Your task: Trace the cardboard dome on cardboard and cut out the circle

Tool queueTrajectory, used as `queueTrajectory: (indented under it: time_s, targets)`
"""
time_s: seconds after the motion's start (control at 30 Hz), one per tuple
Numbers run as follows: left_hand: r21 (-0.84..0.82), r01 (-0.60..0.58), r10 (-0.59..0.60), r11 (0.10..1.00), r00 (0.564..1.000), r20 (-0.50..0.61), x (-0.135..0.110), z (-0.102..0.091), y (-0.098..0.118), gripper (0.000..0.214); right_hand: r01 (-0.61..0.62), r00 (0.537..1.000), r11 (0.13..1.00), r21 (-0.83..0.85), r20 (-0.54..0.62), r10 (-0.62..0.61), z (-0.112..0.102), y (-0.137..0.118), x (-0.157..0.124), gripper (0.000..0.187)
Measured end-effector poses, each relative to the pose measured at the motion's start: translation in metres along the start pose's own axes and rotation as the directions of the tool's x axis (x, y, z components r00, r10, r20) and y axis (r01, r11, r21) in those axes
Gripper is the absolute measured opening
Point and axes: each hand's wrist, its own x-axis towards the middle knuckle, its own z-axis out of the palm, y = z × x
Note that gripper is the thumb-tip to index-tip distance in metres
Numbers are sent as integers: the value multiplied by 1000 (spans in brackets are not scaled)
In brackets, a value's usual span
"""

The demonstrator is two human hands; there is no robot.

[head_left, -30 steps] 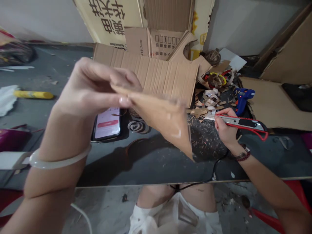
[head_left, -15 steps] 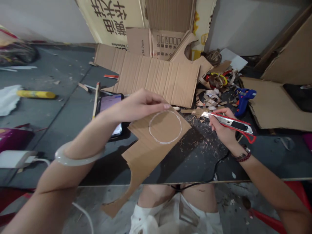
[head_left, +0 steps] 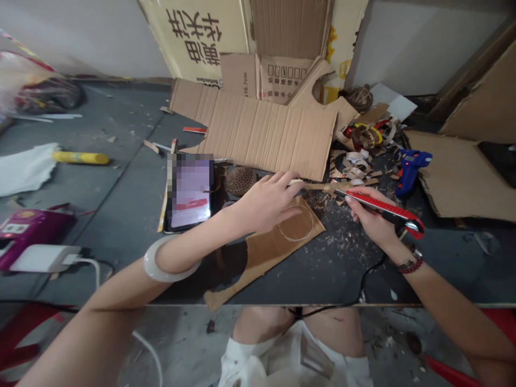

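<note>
In the head view my left hand (head_left: 274, 199) hovers over a cardboard piece (head_left: 274, 250), its thumb apart from the fingers and nothing visibly gripped. A drawn circle (head_left: 298, 223) marks that piece, which lies on the dark table with its curved strip near the front edge. Just beyond the fingertips is a thin strip of cardboard (head_left: 316, 186); whether they touch it I cannot tell. My right hand (head_left: 373, 220) grips a red utility knife (head_left: 382, 207), its tip pointing left toward the strip.
Left of my forearm lies a phone (head_left: 191, 193), beside a brown textured ball (head_left: 241, 181). Behind is a large corrugated sheet (head_left: 270, 131). A blue glue gun (head_left: 411, 169) and cardboard scraps (head_left: 357, 166) are at right. A yellow-handled tool (head_left: 80, 157) and white charger (head_left: 46, 259) are at left.
My left hand has let go of the cardboard piece, which now lies flatter on the table. That hand has moved toward the thin strip. The knife has turned in my right hand.
</note>
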Motion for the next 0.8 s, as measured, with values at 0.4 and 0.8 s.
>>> queueTrajectory:
  time_s: [0.4,0.8]
  targets:
    - [169,151,-221,974,800,558,-21,-14,37,113,112,932,993,-32,349,-94,-5,-10,-10,29]
    - [139,166,-217,976,736,642,-20,-16,43,115,231,875,971,-55,449,-183,6,-6,-18,31]
